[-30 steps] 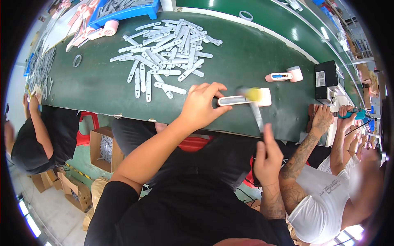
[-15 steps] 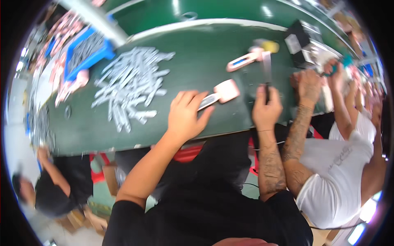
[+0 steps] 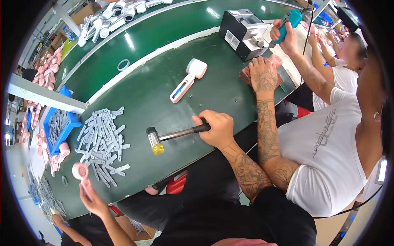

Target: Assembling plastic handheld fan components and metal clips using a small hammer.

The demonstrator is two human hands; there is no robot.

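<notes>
In my left hand [image 3: 93,201] is a pink handheld fan [image 3: 81,171], its round grille head raised at the table's left front edge. My right hand [image 3: 217,128] is closed round the black grip of a mallet [image 3: 177,134]. The mallet lies level over the green table, its black and yellow head pointing left. Beyond it rests another pink fan [image 3: 183,88] with a slot in its handle, showing a blue strip inside. Left of the mallet spreads a pile of grey plastic strips [image 3: 103,143].
A blue bin [image 3: 56,147] of grey parts stands at the left, beside a white post [image 3: 49,95]. A black and silver machine [image 3: 245,35] is at the back right. Close on my right, a co-worker holds a teal power driver [image 3: 289,25]. A ring [image 3: 123,64] lies farther back.
My view has turned right. My left hand has carried its pink fan to the left, away from the table's middle. The mallet has swung from upright to level, its head now left of my right hand.
</notes>
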